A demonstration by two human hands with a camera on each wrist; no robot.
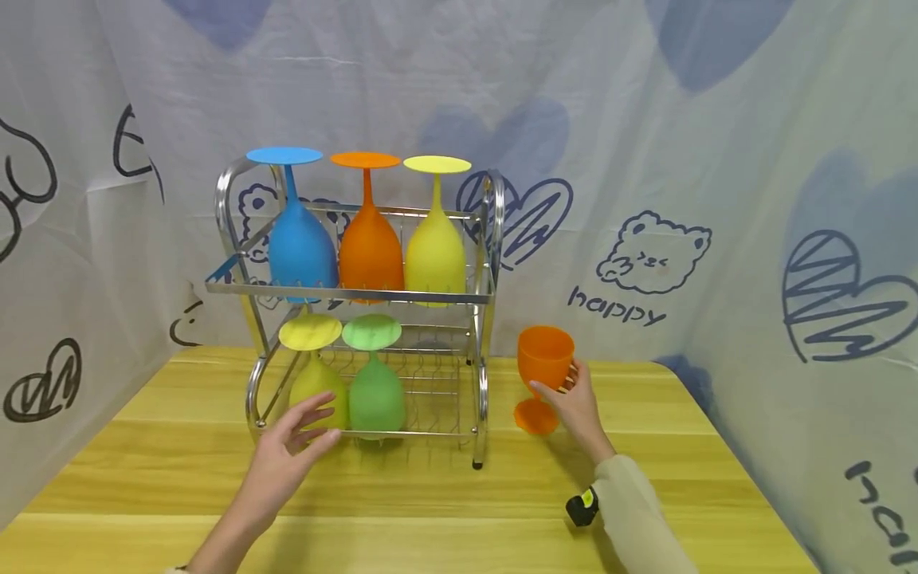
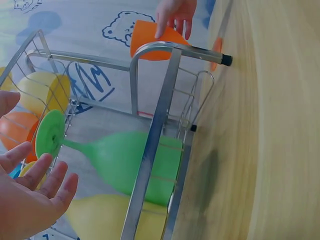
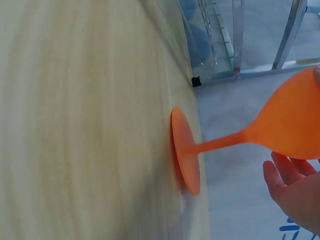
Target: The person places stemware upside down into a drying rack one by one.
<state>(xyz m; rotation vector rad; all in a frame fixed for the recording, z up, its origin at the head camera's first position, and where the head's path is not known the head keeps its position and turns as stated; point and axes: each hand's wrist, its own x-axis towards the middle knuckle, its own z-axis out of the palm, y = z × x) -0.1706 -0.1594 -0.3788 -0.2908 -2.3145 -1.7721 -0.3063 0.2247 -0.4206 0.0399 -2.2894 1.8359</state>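
An orange wine goblet (image 1: 545,359) is upright at the right of the wire rack, its foot at the tabletop. My right hand (image 1: 579,402) grips its bowl, thumb on the near side and fingers behind. In the right wrist view the round foot (image 3: 186,151) and the stem show plainly. My left hand (image 1: 290,446) is in front of the rack's lower tier with fingers spread, holding nothing. Behind it, a yellow goblet (image 1: 315,383) and a green goblet (image 1: 376,395) stand upside down on that tier. The left hand partly covers the yellow one.
The two-tier metal rack (image 1: 373,295) stands on the wooden table (image 1: 402,518). Its upper tier bears an inverted blue goblet (image 1: 301,247), orange goblet (image 1: 370,251) and yellow goblet (image 1: 435,251). A printed cloth (image 1: 631,119) hangs behind and at both sides.
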